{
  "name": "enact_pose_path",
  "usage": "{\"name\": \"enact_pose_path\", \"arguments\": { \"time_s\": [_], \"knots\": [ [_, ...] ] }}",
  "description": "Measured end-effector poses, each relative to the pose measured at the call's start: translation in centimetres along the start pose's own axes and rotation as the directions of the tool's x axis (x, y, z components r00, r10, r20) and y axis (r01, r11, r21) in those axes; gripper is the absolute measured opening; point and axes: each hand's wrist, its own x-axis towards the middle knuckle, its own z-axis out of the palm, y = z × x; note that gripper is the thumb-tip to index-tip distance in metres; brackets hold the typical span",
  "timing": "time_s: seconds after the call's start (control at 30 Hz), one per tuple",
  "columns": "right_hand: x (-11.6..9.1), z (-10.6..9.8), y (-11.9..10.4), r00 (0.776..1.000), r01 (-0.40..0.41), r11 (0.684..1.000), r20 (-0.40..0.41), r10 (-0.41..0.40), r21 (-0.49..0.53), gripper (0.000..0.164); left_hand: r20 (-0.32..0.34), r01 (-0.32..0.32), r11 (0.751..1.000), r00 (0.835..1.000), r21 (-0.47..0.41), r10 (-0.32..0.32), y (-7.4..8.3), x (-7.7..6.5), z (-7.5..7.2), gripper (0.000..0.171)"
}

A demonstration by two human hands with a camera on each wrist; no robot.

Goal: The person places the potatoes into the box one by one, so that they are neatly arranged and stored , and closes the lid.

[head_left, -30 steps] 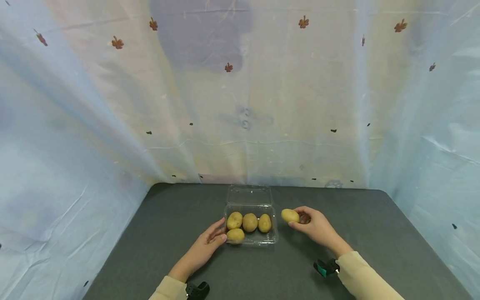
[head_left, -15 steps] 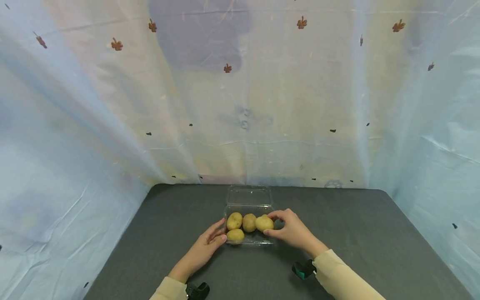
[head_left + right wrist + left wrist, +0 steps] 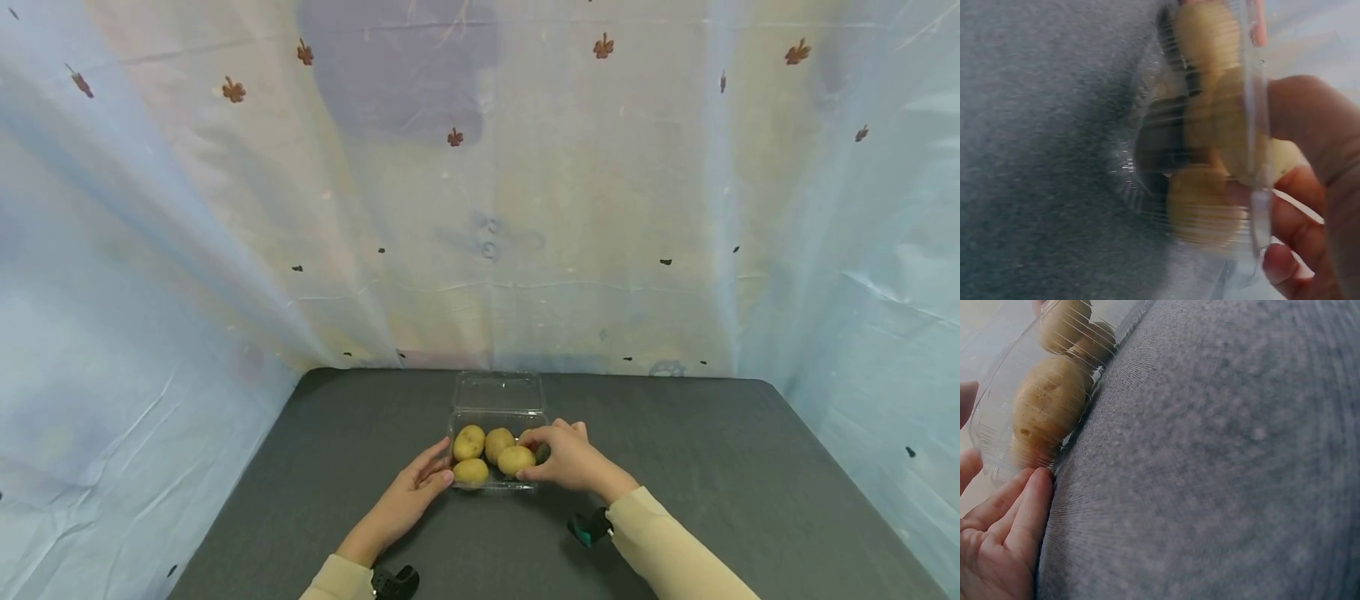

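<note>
My right hand (image 3: 573,458) pinches a yellow potato (image 3: 516,461) between thumb and fingers, inside the clear plastic clamshell box (image 3: 504,485). In the right wrist view this potato (image 3: 1235,128) shows through the ribbed wall, the thumb over the rim. Several other potatoes lie in the box: a back-left potato (image 3: 468,442), a browner middle one, a front-left potato (image 3: 471,472), and one at the right, mostly hidden behind my right fingers. My left hand (image 3: 408,498) rests against the box's left side. The left wrist view shows its extended fingers (image 3: 1035,500) touching the lower wall.
The box's clear lid (image 3: 498,392) stands folded back behind it. A dark grey table (image 3: 360,408) lies beneath, reaching to a pale patterned curtain (image 3: 525,208) at the back and sides. Dark bands (image 3: 396,582) are on both wrists.
My right hand has carried the potato leftward from beside the box, over its right edge, and lowered it toward the front of the box. My left hand has stayed in place.
</note>
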Motion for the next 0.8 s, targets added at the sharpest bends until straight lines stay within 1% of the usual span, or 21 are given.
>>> {"name": "enact_pose_path", "arguments": {
  "time_s": [0.1, 0.3, 0.43, 0.5, 0.63, 0.8],
  "knots": [
    [0.2, -0.2, 0.0, 0.999, 0.000, 1.000, 0.033, 0.000, -0.005, 0.041, -0.004, 0.003, 1.000, 1.000, 0.003, -0.003, 0.0, 0.0, 0.0, 0.062],
    [0.4, -0.3, 0.1, 0.997, 0.006, 1.000, 0.073, -0.006, -0.001, 0.040, 0.002, -0.004, 1.000, 1.000, -0.006, 0.004, 0.3, -0.1, 0.1, 0.062],
    [0.5, -0.5, -0.2, 0.995, 0.029, 1.000, 0.100, -0.028, 0.000, 0.033, 0.003, -0.003, 1.000, 1.000, -0.010, 0.003, 0.2, -0.1, 0.1, 0.062],
    [0.6, -0.5, -0.4, 0.993, 0.034, 0.999, 0.109, -0.032, -0.020, 0.028, 0.001, 0.000, 1.000, 1.000, -0.008, 0.000, 0.1, -0.1, 0.0, 0.062],
    [0.5, -0.3, -0.8, 0.995, 0.028, 0.997, 0.102, -0.021, -0.071, 0.024, 0.001, 0.004, 1.000, 1.000, -0.001, -0.004, 0.1, -0.1, 0.0, 0.063],
    [0.3, 0.0, -0.9, 0.998, 0.019, 0.993, 0.055, -0.013, -0.115, 0.022, -0.003, 0.001, 1.000, 1.000, 0.010, -0.001, 0.2, -0.1, 0.1, 0.062]
  ]
}}
